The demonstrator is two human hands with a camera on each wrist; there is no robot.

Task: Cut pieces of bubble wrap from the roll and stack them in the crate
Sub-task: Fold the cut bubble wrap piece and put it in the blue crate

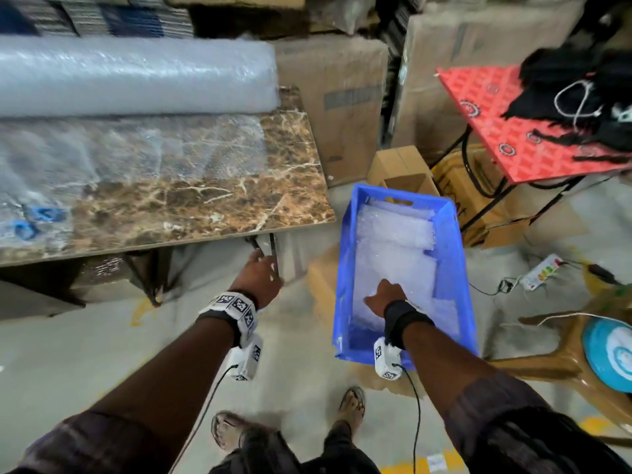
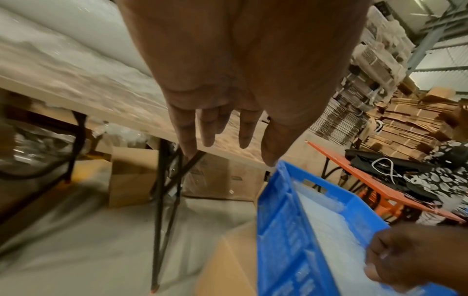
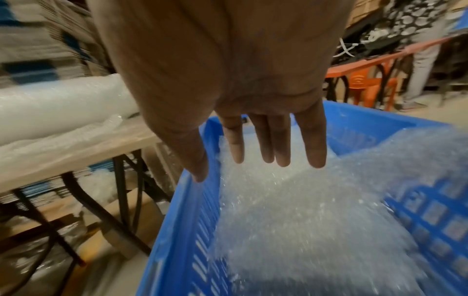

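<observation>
The bubble wrap roll (image 1: 130,77) lies at the back of the marble-patterned table (image 1: 239,200), with a loose sheet (image 1: 119,148) unrolled in front of it. Blue-handled scissors (image 1: 37,217) show through the sheet at the table's left. The blue crate (image 1: 345,268) stands right of the table, with cut bubble wrap pieces (image 1: 393,241) stacked inside. My right hand (image 1: 384,295) is inside the crate, and its straight fingers (image 3: 314,152) are spread over the top piece (image 3: 303,220). My left hand (image 1: 260,275) hangs empty between table and crate, its fingers (image 2: 245,136) relaxed.
The table's black folding legs (image 2: 162,200) stand just ahead of my left hand. The crate rests on a cardboard box (image 1: 321,285). Behind are more boxes (image 1: 342,107); at right are a red folding table (image 1: 506,131) with black cloth, a power strip (image 1: 543,271) and a brown chair (image 1: 564,354).
</observation>
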